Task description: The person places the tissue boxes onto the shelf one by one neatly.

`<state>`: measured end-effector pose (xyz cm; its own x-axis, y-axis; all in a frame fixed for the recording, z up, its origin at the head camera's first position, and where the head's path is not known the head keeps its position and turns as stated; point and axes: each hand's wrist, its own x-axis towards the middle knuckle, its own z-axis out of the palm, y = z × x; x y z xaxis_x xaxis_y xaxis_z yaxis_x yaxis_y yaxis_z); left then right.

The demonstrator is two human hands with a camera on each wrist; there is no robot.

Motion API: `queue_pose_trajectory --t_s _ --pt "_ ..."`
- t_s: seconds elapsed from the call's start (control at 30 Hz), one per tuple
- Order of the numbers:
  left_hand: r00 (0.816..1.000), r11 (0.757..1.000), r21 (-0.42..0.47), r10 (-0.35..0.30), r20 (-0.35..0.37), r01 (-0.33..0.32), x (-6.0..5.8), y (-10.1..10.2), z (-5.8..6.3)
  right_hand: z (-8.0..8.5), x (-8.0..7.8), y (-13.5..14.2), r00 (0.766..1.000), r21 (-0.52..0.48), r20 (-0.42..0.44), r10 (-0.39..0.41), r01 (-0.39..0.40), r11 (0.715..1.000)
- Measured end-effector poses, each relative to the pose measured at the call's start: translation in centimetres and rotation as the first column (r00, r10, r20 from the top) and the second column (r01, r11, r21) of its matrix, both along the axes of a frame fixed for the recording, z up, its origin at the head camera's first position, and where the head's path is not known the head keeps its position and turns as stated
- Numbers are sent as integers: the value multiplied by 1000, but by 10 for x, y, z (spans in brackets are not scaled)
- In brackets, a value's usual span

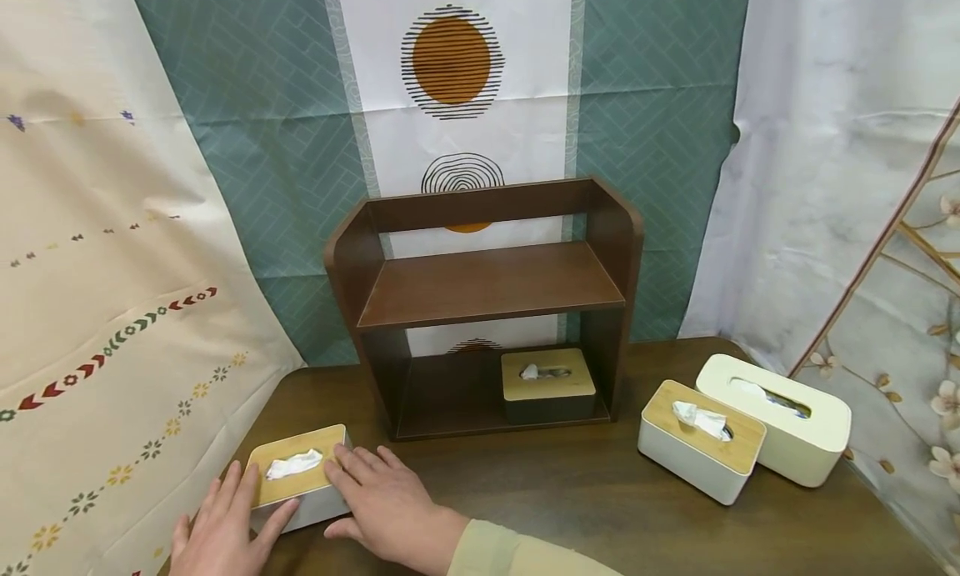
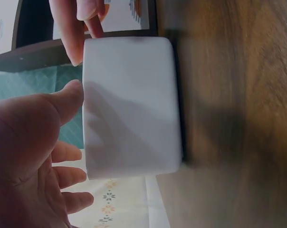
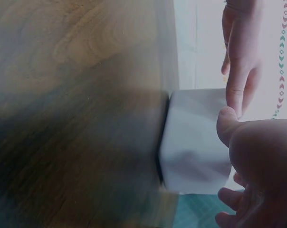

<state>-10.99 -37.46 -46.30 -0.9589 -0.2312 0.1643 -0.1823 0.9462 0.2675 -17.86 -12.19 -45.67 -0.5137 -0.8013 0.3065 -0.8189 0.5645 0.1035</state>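
Lightly, the left hand [image 1: 227, 522] and right hand [image 1: 392, 507], apart, touch opposite ends of the tissue box [image 1: 306, 482] at the table's [image 1: 570, 509] left; its long axis runs crosswise, right end slightly farther. Behind, a shelf [image 1: 487, 288] holds a dark box [image 1: 551, 389]; rightward sit a white box [image 1: 686, 459] and cream box [image 1: 810, 451].

Bare left hand [image 1: 225, 530] cut off at head view's bottom. Bare right hand [image 1: 386, 501] hides from me part of the white, wood-lidded, rectangular tissue box [image 1: 303, 481].
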Motion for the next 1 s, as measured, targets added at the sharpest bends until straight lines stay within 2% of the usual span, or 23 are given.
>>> queue_pose_trajectory --t_s 0.2,0.37,0.47,0.63,0.83,1.0 --pt "994 999 31 17 108 -20 -1 -7 5 -3 1 -8 1000 10 18 17 -18 1000" --pt "985 998 52 21 168 -31 -1 -8 11 -2 2 -11 1000 13 -21 21 -21 1000" --pt "982 998 48 28 187 -38 -2 -7 11 -3 2 -11 1000 10 2 31 -31 999" --pt "984 998 31 48 171 -54 -2 -6 6 -4 2 -13 997 13 51 53 -54 998" --pt "992 999 32 19 124 -23 -4 -3 8 -5 3 -14 997 3 71 30 -30 1000" --pt "990 998 46 23 142 -30 -5 -6 5 -9 4 -16 997 -11 68 40 -39 999"
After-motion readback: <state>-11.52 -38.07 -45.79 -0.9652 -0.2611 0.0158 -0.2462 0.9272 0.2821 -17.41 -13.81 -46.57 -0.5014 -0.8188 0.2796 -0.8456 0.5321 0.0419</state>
